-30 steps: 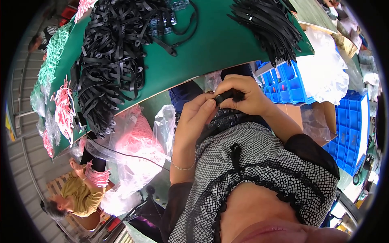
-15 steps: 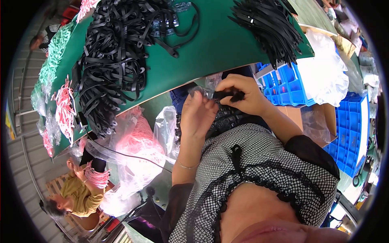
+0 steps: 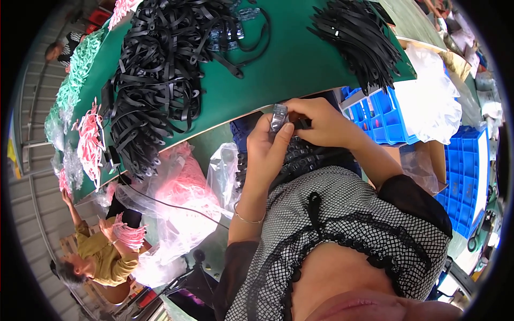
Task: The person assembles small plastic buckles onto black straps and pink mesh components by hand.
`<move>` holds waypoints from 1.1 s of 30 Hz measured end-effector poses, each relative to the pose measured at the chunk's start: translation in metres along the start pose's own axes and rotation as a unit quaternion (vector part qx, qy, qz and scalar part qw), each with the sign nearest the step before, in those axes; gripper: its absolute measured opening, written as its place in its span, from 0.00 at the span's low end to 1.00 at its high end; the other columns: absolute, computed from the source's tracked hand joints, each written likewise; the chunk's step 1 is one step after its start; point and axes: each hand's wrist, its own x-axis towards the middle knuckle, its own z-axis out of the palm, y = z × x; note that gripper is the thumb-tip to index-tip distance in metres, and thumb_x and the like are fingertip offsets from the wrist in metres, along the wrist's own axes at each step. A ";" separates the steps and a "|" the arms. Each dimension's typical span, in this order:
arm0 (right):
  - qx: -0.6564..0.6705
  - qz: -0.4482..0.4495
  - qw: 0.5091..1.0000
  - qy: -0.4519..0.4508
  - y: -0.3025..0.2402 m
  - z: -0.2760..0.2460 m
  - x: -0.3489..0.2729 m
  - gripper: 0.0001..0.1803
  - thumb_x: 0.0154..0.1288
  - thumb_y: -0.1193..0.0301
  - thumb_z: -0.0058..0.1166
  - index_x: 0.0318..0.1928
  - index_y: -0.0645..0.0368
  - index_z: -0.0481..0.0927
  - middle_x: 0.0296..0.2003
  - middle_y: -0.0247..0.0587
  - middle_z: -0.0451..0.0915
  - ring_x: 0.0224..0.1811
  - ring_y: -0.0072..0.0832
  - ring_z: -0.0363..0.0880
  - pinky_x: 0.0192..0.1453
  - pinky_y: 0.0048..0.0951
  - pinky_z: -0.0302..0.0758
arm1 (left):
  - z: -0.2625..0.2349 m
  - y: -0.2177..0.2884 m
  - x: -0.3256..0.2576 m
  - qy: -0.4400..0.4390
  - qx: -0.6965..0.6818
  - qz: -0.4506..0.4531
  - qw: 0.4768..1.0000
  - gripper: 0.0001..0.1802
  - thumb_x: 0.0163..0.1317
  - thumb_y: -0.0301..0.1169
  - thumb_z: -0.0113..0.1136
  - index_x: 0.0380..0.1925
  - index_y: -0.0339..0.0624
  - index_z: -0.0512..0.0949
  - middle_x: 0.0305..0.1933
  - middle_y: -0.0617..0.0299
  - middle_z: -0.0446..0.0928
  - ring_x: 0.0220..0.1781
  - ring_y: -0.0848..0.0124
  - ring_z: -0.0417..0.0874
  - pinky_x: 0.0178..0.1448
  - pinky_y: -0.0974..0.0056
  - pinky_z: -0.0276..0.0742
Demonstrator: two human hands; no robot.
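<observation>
A small clear plastic buckle-like piece [image 3: 278,119] stands upright between the thumb and fingers of my left hand [image 3: 265,150], just off the table's near edge. Close beside it, my right hand [image 3: 322,124] is closed, its fingertips against the piece's right side; what else those fingers hold is hidden. Below both hands, a heap of black straps with buckles [image 3: 305,160] lies across my lap. On the green table [image 3: 267,80], a big tangled pile of black straps [image 3: 155,64] sits at the left. Clear plastic pieces [image 3: 225,38] lie by that pile.
A bundle of black straps [image 3: 358,43] lies at the table's right. Blue crates [image 3: 377,115] and a cardboard box [image 3: 436,160] stand at my right. Plastic bags of pink straps [image 3: 184,182] are on the left, near a seated person [image 3: 104,254] holding pink straps.
My left hand has turned the clear piece upright. My right hand has shifted slightly, and the black strap seen in it before is now hidden. The seated person has stretched an arm toward the table.
</observation>
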 end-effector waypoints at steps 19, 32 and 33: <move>0.425 0.196 0.883 -0.042 0.013 -0.006 -0.008 0.04 0.60 0.74 0.47 0.34 0.62 0.73 0.21 0.27 0.68 0.19 0.11 0.61 0.20 0.12 0.55 | 0.001 -0.027 0.003 -0.082 -0.277 -0.058 0.956 0.20 0.62 0.45 0.49 0.25 0.36 0.69 0.20 0.69 0.62 0.22 0.80 0.57 0.28 0.74 0.52; 0.458 0.204 0.864 -0.047 0.001 -0.001 -0.008 0.06 0.58 0.74 0.48 0.32 0.65 0.74 0.19 0.27 0.68 0.17 0.10 0.59 0.19 0.13 0.54 | -0.006 -0.032 -0.004 -0.117 -0.221 -0.062 0.966 0.23 0.60 0.49 0.50 0.24 0.37 0.69 0.20 0.69 0.63 0.23 0.81 0.59 0.26 0.75 0.50; 0.466 0.198 0.861 -0.045 -0.001 0.000 -0.007 0.06 0.58 0.74 0.48 0.32 0.65 0.74 0.18 0.26 0.67 0.16 0.10 0.58 0.19 0.13 0.53 | -0.006 -0.031 -0.005 -0.116 -0.203 -0.072 0.970 0.23 0.59 0.49 0.50 0.24 0.37 0.70 0.20 0.69 0.64 0.23 0.81 0.60 0.26 0.75 0.51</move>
